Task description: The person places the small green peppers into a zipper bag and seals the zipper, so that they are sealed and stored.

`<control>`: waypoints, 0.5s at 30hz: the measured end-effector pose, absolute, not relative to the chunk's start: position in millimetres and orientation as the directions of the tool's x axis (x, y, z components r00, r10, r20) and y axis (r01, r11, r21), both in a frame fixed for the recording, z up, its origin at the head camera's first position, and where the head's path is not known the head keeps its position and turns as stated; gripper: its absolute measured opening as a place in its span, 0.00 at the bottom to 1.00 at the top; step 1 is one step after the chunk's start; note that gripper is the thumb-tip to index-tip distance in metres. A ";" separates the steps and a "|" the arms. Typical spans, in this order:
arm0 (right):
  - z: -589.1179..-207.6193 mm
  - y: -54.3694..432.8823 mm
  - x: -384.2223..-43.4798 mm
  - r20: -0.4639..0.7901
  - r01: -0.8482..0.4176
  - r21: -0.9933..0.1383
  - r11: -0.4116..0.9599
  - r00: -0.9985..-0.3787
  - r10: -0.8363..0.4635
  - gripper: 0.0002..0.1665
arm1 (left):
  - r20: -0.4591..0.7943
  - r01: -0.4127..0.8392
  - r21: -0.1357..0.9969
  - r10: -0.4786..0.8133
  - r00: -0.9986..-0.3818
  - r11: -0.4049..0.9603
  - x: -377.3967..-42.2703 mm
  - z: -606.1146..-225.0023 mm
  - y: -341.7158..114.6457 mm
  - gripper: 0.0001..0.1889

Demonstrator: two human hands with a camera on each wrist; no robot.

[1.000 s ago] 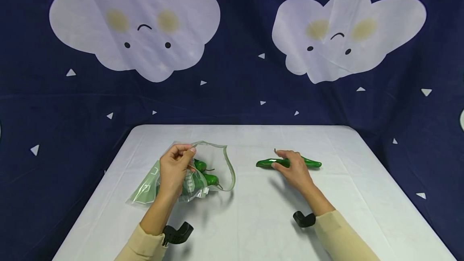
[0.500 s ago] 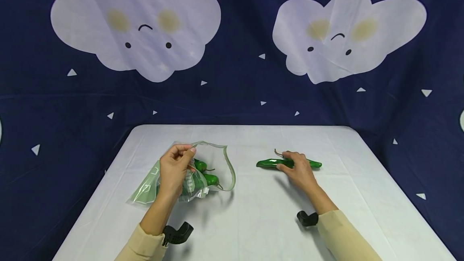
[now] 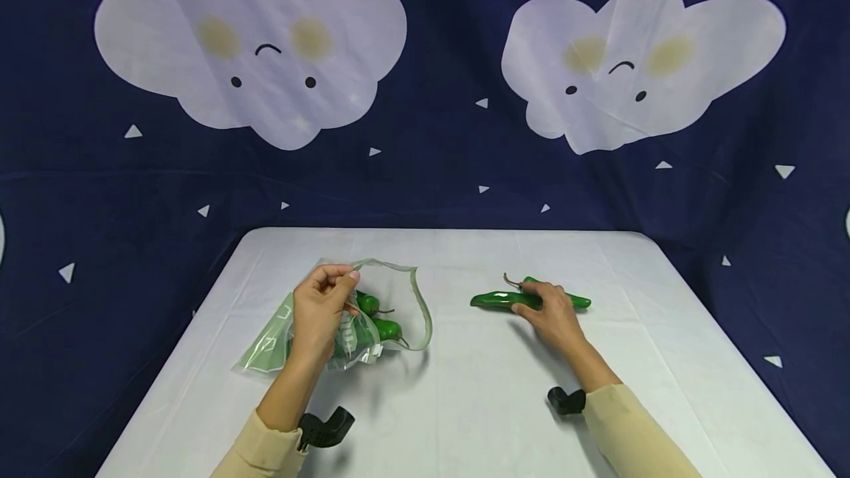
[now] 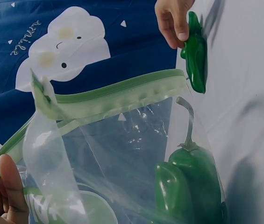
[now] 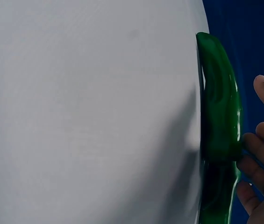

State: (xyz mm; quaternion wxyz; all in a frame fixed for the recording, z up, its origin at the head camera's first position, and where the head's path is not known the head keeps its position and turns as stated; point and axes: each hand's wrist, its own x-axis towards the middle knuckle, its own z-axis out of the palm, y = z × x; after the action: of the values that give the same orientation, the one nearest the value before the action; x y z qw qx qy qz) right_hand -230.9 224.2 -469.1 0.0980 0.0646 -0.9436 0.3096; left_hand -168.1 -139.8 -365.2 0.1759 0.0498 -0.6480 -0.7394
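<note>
My left hand (image 3: 319,308) pinches the top edge of a clear zip bag (image 3: 268,349) with a green strip along its mouth and a green printed panel. The bag's mouth gapes to the right. Inside lie green peppers (image 3: 387,329) with their stems toward the mouth; the left wrist view shows a curved stem (image 4: 188,123) up close. On the right, a long glossy green pepper (image 3: 493,299) lies on the table, and a second one with a thin stem (image 3: 510,281) is partly hidden behind my right hand (image 3: 556,313). That hand's relaxed fingers (image 5: 253,147) touch the peppers, thumb apart.
A white cloth covers the table (image 3: 438,404). Behind it hangs a dark blue curtain (image 3: 438,168) printed with clouds and small triangles. A black camera mount (image 3: 325,428) sits on the left wrist, another mount (image 3: 567,400) on the right.
My right hand has slid a little to the right along the peppers, uncovering more of the stem and the far pepper. The left hand and the bag stay put.
</note>
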 end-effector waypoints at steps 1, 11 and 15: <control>-469.6 225.0 -230.7 0.223 -0.181 -0.569 0.802 -0.973 -0.061 0.31 | 0.155 0.196 0.976 -0.324 -0.933 -0.098 -168.1 -365.2 -139.8 0.07; -470.6 229.3 -232.0 0.185 -0.159 -0.568 0.807 -0.981 -0.063 0.29 | 0.158 0.194 0.977 -0.323 -0.933 -0.085 -168.1 -366.1 -139.9 0.05; -468.8 231.3 -230.9 0.167 -0.147 -0.569 0.809 -0.984 -0.061 0.28 | 0.158 0.194 0.977 -0.322 -0.933 -0.084 -168.0 -366.4 -139.9 0.05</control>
State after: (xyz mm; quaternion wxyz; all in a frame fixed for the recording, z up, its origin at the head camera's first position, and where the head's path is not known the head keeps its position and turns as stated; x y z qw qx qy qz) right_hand -230.9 231.3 -468.8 0.0702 0.0548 -0.9486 0.3038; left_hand -168.0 -139.9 -366.4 0.1758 0.0490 -0.6536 -0.7345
